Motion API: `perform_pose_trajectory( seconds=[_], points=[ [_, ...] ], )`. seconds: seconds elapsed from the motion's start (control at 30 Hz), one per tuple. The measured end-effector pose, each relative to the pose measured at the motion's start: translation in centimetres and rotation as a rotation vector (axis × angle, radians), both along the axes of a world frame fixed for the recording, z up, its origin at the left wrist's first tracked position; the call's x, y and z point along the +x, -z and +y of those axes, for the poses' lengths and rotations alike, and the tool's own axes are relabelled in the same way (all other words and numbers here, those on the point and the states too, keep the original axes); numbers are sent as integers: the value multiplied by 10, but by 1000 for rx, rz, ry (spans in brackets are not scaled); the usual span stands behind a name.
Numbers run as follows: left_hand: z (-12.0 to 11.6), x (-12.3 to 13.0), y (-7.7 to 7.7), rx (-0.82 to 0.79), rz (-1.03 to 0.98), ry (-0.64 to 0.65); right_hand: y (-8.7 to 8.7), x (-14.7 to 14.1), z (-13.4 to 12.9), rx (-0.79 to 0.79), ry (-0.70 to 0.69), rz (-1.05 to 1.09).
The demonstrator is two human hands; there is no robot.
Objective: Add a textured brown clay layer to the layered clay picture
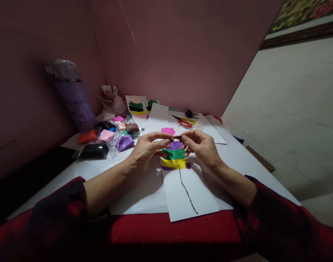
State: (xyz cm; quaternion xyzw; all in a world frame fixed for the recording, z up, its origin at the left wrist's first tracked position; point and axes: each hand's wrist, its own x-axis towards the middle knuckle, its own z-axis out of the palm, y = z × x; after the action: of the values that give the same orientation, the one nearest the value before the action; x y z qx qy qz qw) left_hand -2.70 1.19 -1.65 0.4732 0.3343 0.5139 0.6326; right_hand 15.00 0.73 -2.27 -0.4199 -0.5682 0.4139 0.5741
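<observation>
1. Mauve-pink walls [183, 54] rise beyond the fingers, and a white-covered table [136, 198] spreads beneath them.
2. Far left of the left fingers, a purple bottle [76, 98] leans in view, close to the wall, likely set there to leave working room.
3. Nearer those fingers, on their left, lie bagged lumps of what looks like modelling clay, among them an orange packet [87, 136], a black packet [94, 150] and a purple packet [125, 143]; the wrapping probably stops them drying, and the spot keeps them in reach.
4. The left hand [147, 149] pinches the left end of a thin brown strip [177, 137] between thumb and forefinger, its other fingers loosely bent.
5. That strip spans the small gap between both sets of fingertips, raised over the card; two-ended support seems chosen because so slender a piece could sag or break.
6. Below the fingers, the white card [194, 196] carries green, yellow and purple bands, with a dark line running toward the wearer; it presumably lies there to be seen past the hands.
7. The right hand [203, 147] grips the strip's right end, thumb against forefinger.
8. Beyond the right fingers, red-and-yellow-handled scissors [185, 123] rest, apparently parked out of the way.
</observation>
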Motion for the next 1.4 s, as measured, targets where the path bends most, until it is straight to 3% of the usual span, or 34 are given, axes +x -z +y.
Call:
perform_pose_trajectory(
  seconds=[0.2,0.37,0.7,0.97,1.17,1.4],
  points=[
    [-1,2,1,3,-7,90,-3,-3,-4,-5,-125,4],
    [1,1,1,7,16,61,-2,-5,-6,-8,-178,-21],
    [-1,4,0,-25,141,53,3,-6,-8,156,-100,-160],
    [2,2,3,-4,101,136,3,-3,-8,256,-13,-344],
    [4,1,5,-54,58,163,2,-1,-8,451,18,-489],
    [1,5,-1,-39,113,68,1,-4,-11,184,-65,-279]
  ],
)
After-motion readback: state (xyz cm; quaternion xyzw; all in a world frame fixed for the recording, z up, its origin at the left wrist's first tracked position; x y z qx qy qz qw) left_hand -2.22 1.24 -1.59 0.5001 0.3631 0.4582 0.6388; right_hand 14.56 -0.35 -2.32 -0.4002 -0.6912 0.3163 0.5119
